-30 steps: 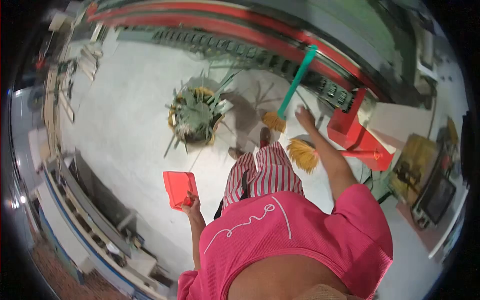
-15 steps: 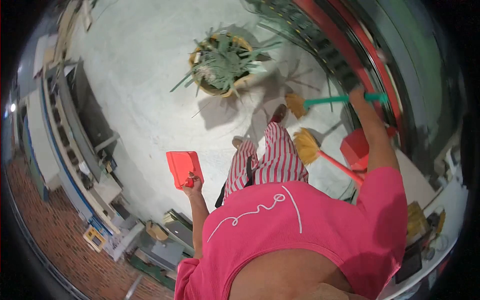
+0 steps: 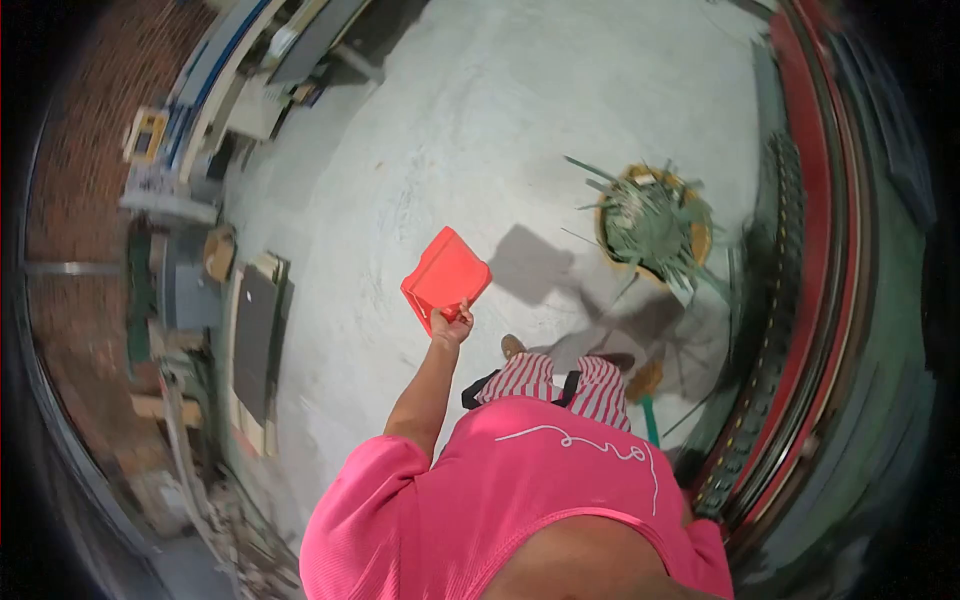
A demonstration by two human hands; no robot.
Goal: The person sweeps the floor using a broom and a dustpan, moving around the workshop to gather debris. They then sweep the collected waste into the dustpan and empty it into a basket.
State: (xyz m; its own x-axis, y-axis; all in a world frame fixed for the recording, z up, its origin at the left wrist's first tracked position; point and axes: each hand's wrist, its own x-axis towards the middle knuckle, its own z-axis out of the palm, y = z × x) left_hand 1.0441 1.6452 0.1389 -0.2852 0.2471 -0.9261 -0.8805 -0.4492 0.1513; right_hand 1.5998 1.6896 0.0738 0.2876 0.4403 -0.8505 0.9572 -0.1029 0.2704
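Observation:
A red dustpan [image 3: 448,272] is held out over the floor in front of me. My left hand [image 3: 453,323] is closed round its handle. At my feet on the right is a broom [image 3: 645,382] with yellow bristles and a green handle. My body hides the upper part of that handle, and my right hand is out of sight. Farther forward on the right stands a yellow basket [image 3: 706,247] heaped with green strips [image 3: 652,220], some sticking out over its rim.
A long red machine [image 3: 822,190] with a black track runs along the right side. On the left, dark and pale boards [image 3: 258,340] lean beside grey equipment [image 3: 190,275]. A brick-patterned surface [image 3: 85,200] lies beyond. Grey concrete floor [image 3: 440,120] spreads ahead.
My view has turned left, so the basket now appears farther right. The dustpan is stretched farther forward. My right hand, earlier on the green broom handle, and the red-handled broom have left view.

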